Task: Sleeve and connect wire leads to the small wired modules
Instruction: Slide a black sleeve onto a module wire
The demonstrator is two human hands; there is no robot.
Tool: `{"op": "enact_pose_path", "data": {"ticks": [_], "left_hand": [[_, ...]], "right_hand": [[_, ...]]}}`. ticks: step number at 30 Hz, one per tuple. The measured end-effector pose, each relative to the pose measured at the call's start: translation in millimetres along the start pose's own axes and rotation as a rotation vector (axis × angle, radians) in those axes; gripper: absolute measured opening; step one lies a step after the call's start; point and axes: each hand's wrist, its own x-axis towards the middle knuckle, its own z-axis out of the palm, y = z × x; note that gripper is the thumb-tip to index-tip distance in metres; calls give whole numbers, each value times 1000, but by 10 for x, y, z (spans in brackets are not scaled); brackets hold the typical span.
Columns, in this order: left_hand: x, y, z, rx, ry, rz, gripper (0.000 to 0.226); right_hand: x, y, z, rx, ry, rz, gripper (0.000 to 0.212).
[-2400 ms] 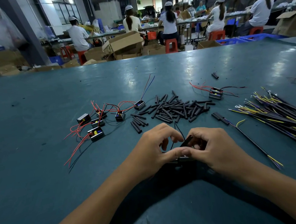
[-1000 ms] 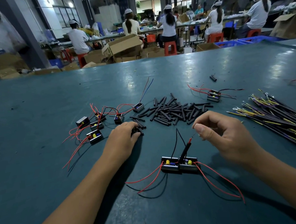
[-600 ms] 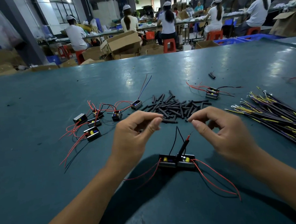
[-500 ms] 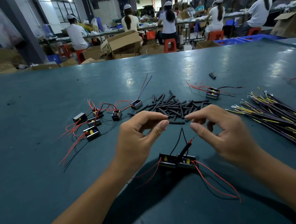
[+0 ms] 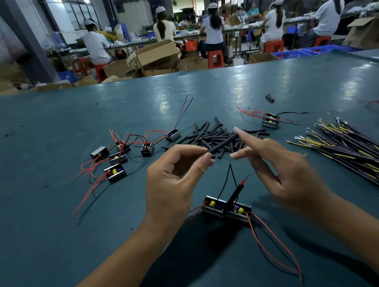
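My left hand (image 5: 177,179) pinches one end of a black sleeve tube (image 5: 222,144) between thumb and forefinger, holding it above the table. My right hand (image 5: 284,173) is beside it, its straight index finger touching the tube's far end and its thumb apart below. Under my hands, two small wired modules (image 5: 226,208) lie side by side on the green table (image 5: 57,238), with red leads trailing out and thin black leads rising toward my fingers. One sleeved lead with a red tip (image 5: 238,190) leans up from them.
A pile of black sleeve tubes (image 5: 205,134) lies just beyond my hands. Several modules with red wires (image 5: 119,155) sit at the left, and one more module (image 5: 270,120) at the right. A bundle of yellow and purple wires (image 5: 349,150) covers the right side. People work at benches behind.
My left hand took a sleeve tube from the pile and lifted it toward the middle. My right hand stayed near and stretched its index finger onto the tube's far end.
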Motion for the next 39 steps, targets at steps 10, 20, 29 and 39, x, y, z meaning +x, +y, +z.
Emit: {"op": "enact_pose_path", "data": {"ticks": [10, 20, 29, 39], "left_hand": [[-80, -44, 65, 2, -142, -32, 9], [-74, -99, 86, 279, -395, -88, 14], [-93, -102, 137, 273, -332, -4, 13], [-111, -48, 124, 309, -355, 3, 23]], "right_hand": [[32, 18, -69, -54, -49, -197, 42], [57, 41, -59, 393, 233, 359, 18], [96, -66, 2, 846, 218, 473, 18], [101, -184, 7, 717, 196, 359, 18]]}}
